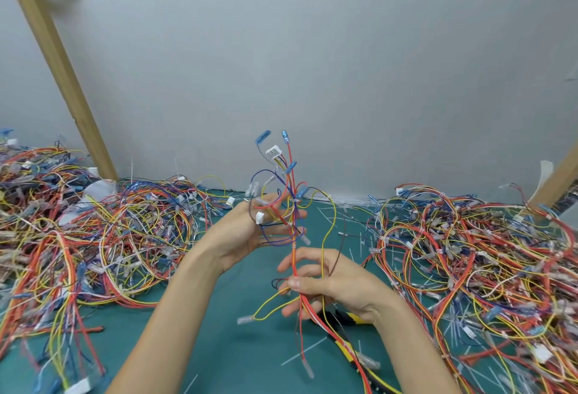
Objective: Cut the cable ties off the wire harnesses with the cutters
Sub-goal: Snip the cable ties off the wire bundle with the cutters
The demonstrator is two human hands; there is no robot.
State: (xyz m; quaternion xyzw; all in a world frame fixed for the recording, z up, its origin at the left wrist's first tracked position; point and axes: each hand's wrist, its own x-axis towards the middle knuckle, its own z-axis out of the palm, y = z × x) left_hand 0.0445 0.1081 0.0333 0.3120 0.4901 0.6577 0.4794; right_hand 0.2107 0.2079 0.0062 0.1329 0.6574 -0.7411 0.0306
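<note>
I hold one wire harness (293, 206) upright above the green mat, its red, yellow and blue wires ending in blue and white connectors. My right hand (325, 284) pinches the bundle of red wires near its lower part, thumb against fingers. My left hand (250, 231) is behind the upper tangle with fingers spread among the loops, touching them. A small white cable tie (294, 201) wraps the wires near my left fingertips. The cutters (350, 320), with yellow and black handles, lie on the mat under my right hand, partly hidden.
A large pile of harnesses (93, 231) covers the left of the green mat (219, 346), another pile (475, 262) the right. Cut white tie pieces (359, 237) litter the mat. A grey wall and a slanted wooden strut (62, 68) stand behind.
</note>
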